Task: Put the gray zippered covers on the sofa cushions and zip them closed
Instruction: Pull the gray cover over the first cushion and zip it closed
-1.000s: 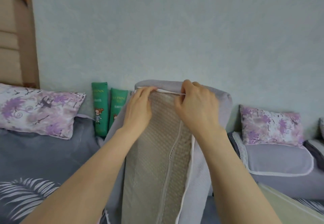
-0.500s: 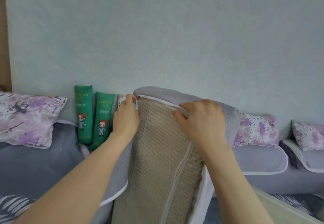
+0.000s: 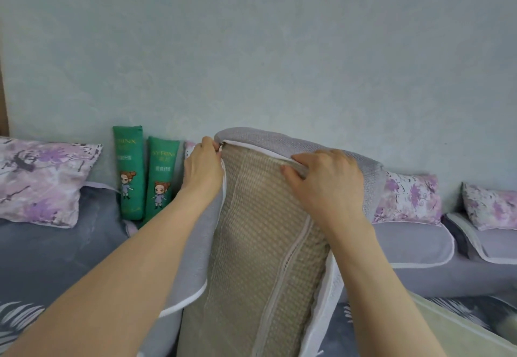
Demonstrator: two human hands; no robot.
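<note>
A beige woven sofa cushion stands upright on the sofa near the middle of the seat. Its lower end is cut off by the bottom of the view. The gray cover is drawn over its top and far side. The white-piped opening gapes down both sides, so the cushion's near face is bare.

The person's left hand is at the cover's top left corner, fingers curled and pinching the fabric. A small metal zipper pull shows just there. The fingertips lie behind the hand, so it cannot be told whether the pull itself is between them. The right hand grips the cover's top edge further right, its thumb on the near side and its curled fingers pressing the piping down onto the cushion. Both forearms run up from the bottom corners and hide part of the cover's side flaps.

Two green pouches with cartoon figures lean on the wall at the sofa's back edge. Their print is too blurred to read. A floral pillow lies at the left end, partly cut off. Another shows behind the cover to the right and a third at the right edge. A pale object in the bottom right corner is too blurred to make out.
</note>
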